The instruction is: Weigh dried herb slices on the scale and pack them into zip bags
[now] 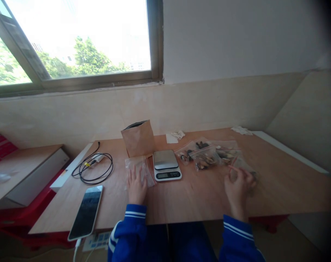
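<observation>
My left hand lies with its fingers spread on a stack of clear zip bags with red seal lines. To its right sits a white kitchen scale with a steel plate that bears nothing. My right hand is closed on a clear zip bag at the right of the table; its contents are blurred and partly hidden by the fingers. Beyond that hand lie several filled zip bags holding dark and brown dried pieces. Behind the scale an open kraft paper pouch stands upright.
On the left, a phone with a white cable rests at the table edge. A coiled black cable and white adapter lie behind it. Crumpled tissue is near the wall. A red stool stands at left.
</observation>
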Action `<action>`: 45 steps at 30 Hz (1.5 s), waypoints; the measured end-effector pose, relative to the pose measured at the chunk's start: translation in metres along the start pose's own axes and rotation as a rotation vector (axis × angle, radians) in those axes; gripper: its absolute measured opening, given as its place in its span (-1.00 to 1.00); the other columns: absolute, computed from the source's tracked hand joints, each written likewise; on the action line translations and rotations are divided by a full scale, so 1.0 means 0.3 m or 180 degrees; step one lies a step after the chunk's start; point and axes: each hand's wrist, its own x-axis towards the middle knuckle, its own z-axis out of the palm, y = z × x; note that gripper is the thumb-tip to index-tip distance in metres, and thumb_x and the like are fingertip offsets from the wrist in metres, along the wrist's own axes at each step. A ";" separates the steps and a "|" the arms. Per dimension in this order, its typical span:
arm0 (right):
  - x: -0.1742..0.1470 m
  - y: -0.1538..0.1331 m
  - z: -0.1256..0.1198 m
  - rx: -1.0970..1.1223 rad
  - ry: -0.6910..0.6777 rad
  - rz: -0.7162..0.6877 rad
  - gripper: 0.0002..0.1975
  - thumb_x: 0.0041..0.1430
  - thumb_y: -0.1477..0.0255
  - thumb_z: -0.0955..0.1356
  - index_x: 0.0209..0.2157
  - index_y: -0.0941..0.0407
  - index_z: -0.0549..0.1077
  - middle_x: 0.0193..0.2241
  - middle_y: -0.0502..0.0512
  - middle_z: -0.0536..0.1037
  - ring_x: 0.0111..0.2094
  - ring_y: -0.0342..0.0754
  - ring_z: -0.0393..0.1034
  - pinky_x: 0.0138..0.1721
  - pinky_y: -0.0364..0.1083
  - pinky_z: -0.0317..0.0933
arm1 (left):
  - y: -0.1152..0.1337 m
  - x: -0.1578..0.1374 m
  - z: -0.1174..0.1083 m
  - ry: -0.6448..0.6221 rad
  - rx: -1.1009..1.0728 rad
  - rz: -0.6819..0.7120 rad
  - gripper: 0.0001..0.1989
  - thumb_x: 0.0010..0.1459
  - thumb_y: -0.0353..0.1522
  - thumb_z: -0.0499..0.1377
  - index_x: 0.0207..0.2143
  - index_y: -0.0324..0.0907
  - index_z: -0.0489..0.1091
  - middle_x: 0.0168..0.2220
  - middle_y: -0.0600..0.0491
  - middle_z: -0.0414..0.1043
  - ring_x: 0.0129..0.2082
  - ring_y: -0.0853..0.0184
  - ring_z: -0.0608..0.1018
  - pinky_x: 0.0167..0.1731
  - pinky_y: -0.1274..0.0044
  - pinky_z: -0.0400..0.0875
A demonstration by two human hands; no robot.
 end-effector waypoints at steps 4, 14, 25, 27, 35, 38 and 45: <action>0.006 0.014 -0.026 -0.0023 0.0223 0.0133 -0.67 0.03 0.35 0.28 -0.13 0.15 0.37 -0.15 0.32 0.32 -0.07 0.23 0.19 -0.08 0.20 0.00 | -0.028 -0.011 0.060 -0.0243 -0.0559 -0.0360 -0.52 -0.02 -0.33 0.19 0.02 -0.03 0.37 0.21 -0.10 0.20 0.28 -0.04 0.04 0.21 0.13 -0.21; -0.036 -0.061 0.059 -0.0177 -0.0389 -0.0857 -0.68 0.15 0.34 0.21 -0.10 0.13 0.39 0.02 0.32 0.26 0.09 0.22 0.11 0.03 0.23 -0.04 | -0.057 -0.005 0.048 -0.0390 0.0319 -0.0149 -0.52 -0.04 -0.51 0.11 -0.01 -0.14 0.38 0.26 -0.20 0.06 0.31 -0.04 -0.06 0.19 0.04 -0.31; -0.068 0.047 0.036 -0.0811 0.0103 0.0339 -0.45 -0.08 0.34 0.34 -0.02 0.27 0.35 -0.09 0.52 0.33 -0.04 0.43 0.16 -0.13 0.31 0.01 | 0.073 -0.091 0.014 -0.0161 -0.1988 0.0026 -0.78 0.10 -0.43 0.11 -0.22 -0.10 0.49 -0.04 -0.10 0.39 0.05 0.13 0.37 0.13 0.29 0.12; -0.062 0.058 0.019 -0.0879 -0.0082 0.0440 -0.63 -0.06 0.34 0.31 -0.19 0.22 0.45 -0.21 0.45 0.42 -0.10 0.40 0.23 -0.16 0.30 0.03 | 0.129 -0.120 0.013 -0.0409 -0.2490 -0.0084 -0.82 0.08 -0.42 0.15 -0.26 -0.11 0.50 -0.12 -0.09 0.42 -0.03 0.15 0.41 0.07 0.35 0.19; 0.005 -0.259 -0.117 0.0285 0.0046 0.0184 -0.75 0.08 0.33 0.28 -0.27 0.20 0.43 -0.38 0.25 0.51 -0.39 0.08 0.38 -0.33 0.02 0.24 | 0.304 -0.187 0.005 -0.1492 -0.3526 -0.0277 -0.82 0.14 -0.31 0.14 -0.22 -0.18 0.44 -0.26 -0.01 0.43 -0.34 0.34 0.46 -0.26 0.49 0.32; -0.034 -0.439 -0.137 0.1134 -0.0566 -0.0167 -0.76 0.16 0.28 0.27 -0.27 0.14 0.42 -0.36 0.18 0.52 -0.36 0.02 0.41 -0.30 -0.04 0.28 | 0.349 -0.164 -0.001 -0.1526 -0.4233 -0.0540 -0.80 0.12 -0.29 0.17 -0.23 -0.20 0.41 -0.43 0.09 0.36 -0.45 0.42 0.41 -0.34 0.54 0.31; -0.165 -0.644 -0.105 0.2275 -0.2707 -0.1385 -0.83 0.24 0.40 0.25 -0.22 0.06 0.47 -0.26 0.09 0.52 -0.21 -0.06 0.40 -0.17 -0.08 0.28 | 0.344 -0.072 -0.076 -0.1237 -0.5211 -0.1224 -0.64 0.10 -0.09 0.12 -0.32 -0.23 0.37 -0.35 0.00 0.44 -0.38 0.34 0.50 -0.30 0.48 0.38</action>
